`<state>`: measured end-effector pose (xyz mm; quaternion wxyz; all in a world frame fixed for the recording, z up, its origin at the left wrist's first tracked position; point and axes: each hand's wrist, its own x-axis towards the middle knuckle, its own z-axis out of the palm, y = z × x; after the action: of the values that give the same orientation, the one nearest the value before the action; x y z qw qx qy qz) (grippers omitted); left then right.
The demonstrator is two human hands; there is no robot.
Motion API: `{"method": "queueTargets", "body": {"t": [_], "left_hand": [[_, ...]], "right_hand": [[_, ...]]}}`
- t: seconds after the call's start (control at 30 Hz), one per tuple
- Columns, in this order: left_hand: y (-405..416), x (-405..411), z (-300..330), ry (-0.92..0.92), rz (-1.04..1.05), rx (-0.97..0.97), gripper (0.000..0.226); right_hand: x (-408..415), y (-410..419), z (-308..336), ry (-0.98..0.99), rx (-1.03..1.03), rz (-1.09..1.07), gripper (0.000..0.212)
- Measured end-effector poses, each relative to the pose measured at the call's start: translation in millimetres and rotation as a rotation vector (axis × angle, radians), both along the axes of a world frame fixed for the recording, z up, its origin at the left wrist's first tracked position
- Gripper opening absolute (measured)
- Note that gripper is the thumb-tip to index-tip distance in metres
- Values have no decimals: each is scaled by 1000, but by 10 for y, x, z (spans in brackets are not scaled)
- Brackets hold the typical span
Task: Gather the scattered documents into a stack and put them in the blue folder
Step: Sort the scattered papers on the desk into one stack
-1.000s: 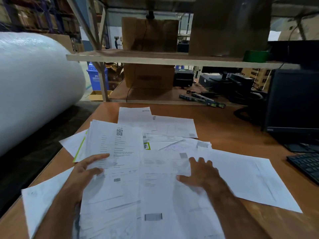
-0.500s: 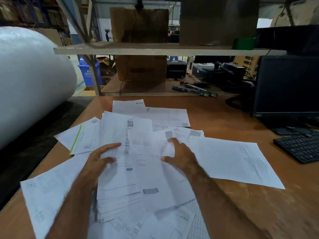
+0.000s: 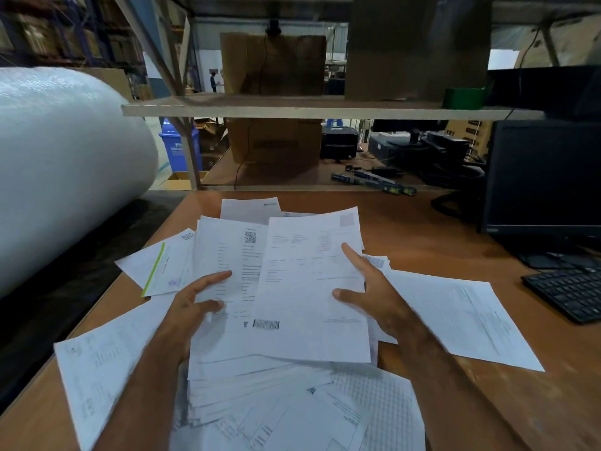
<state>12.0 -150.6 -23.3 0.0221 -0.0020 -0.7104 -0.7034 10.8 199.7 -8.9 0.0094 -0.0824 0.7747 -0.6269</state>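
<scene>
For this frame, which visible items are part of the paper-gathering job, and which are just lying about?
Job:
- gathered stack, between left hand and right hand
- loose sheet at right
- green-edged sheet
- sheet at near left
- blue folder: not in view

Lying about:
- keyboard
- monitor
- bubble wrap roll
- cardboard box

Brown table (image 3: 439, 229) bears scattered documents (image 3: 455, 314), keyboard (image 3: 566, 288), apparently a monitor (image 3: 543, 177).
</scene>
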Motion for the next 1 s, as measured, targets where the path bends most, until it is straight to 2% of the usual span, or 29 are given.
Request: {"method": "queueTargets", "body": {"t": [0.23, 0.3, 0.37, 0.43, 0.53, 0.63, 0.73, 0.8, 0.9, 1.0], "left_hand": [[32, 167, 122, 8, -10, -12, 57], [38, 231, 145, 29, -6, 3, 56], [30, 260, 124, 59, -2, -36, 46], [22, 280, 102, 91, 8, -106, 40], [-47, 238, 107, 138, 49, -167, 50], [-293, 183, 123, 87, 56, -163, 63], [-604, 191, 194, 81, 69, -199, 59], [-731, 190, 257, 111, 123, -243, 61], [-761, 105, 365, 195, 147, -257, 65], [-634, -31, 435, 181, 135, -218, 65]], "right_hand": [[14, -77, -5, -85, -177, 111, 82], [-10, -204, -29, -94, -37, 86, 79], [-72, -367, -104, -61, 168, 60, 84], [-150, -590, -163, -38, 269, 71, 91], [-305, -942, -235, 55, 432, 138, 101], [-428, -1180, -247, 69, 515, 194, 105], [-708, -1211, -174, 107, 656, 93, 131], [-984, -1153, -102, 155, 811, 39, 138], [-1308, -1056, -11, 98, 995, 28, 112], [-1531, -947, -42, -11, 1073, 4, 134]]}}
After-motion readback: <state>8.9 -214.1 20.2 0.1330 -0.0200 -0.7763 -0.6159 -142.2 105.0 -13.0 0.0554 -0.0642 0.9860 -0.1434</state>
